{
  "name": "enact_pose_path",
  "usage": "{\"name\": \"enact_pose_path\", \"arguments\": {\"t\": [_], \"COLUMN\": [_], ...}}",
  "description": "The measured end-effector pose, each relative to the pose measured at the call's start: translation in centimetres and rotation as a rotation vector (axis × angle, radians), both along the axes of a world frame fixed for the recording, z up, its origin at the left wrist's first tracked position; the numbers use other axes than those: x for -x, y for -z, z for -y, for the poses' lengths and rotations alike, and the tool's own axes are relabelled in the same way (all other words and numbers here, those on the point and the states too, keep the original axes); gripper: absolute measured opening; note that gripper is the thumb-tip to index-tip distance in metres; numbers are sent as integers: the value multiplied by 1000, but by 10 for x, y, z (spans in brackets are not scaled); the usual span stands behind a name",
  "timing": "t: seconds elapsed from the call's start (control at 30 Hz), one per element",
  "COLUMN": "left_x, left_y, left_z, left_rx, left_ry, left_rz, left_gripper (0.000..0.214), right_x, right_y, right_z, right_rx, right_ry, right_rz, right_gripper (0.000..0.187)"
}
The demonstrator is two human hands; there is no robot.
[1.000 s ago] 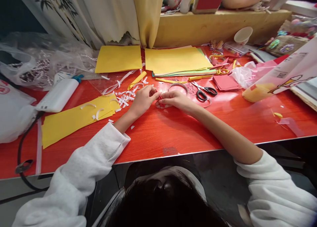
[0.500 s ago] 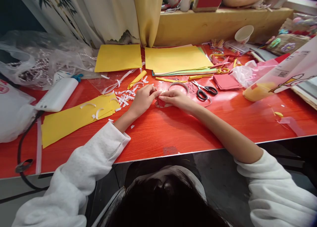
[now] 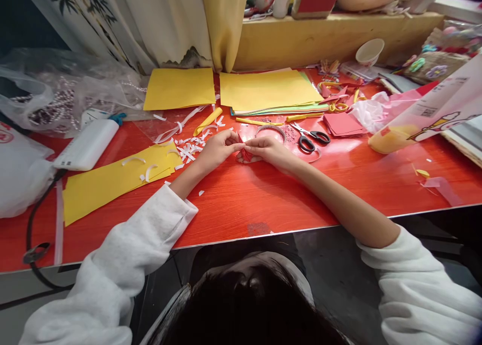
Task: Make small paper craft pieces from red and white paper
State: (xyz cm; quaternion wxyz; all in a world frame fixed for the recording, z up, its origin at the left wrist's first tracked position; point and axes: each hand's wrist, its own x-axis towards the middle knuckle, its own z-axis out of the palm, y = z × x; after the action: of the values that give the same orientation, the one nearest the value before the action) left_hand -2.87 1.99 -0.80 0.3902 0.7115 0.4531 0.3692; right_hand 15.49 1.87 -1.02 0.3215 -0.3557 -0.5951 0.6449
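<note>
Between my two hands is a small piece of folded red paper, mostly covered by fingers. My left hand pinches it from the left with thumb and fingertips. From the right, my right hand grips it, fingers pressed together, the tips almost meeting those of the left. Just behind the hands lies a roll of tape. Black-handled scissors rest to the right, beside a stack of red paper squares.
Yellow paper strips and white paper scraps lie left of my hands. Yellow sheets are stacked behind. A white power strip and plastic bags stand far left; a printed plastic bag is at right.
The fingertips have shifted slightly, and more of the red paper's folded edges show between them. Both hands stay in the same spot; the table items have not moved.
</note>
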Motion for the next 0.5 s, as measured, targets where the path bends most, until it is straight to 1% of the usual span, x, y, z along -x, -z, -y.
{"name": "enact_pose_path", "arguments": {"t": [0.07,0.2,0.4,0.5], "left_x": [-1,-1,-2,-3], "left_y": [0,0,-2,0], "left_z": [0,1,3,3], "left_rx": [-22,-5,-74,-125], "left_ry": [-7,4,14,1], "left_rz": [-16,-4,-120,-176], "left_gripper": [22,18,17,16], "right_x": [-2,-5,-1,-2], "right_y": [-2,-5,-3,-2], "right_z": [0,0,1,0], "right_rx": [31,30,63,79], "right_ry": [-32,-101,-27,-42], "right_rz": [-9,18,-6,-13], "right_gripper": [20,15,12,14]}}
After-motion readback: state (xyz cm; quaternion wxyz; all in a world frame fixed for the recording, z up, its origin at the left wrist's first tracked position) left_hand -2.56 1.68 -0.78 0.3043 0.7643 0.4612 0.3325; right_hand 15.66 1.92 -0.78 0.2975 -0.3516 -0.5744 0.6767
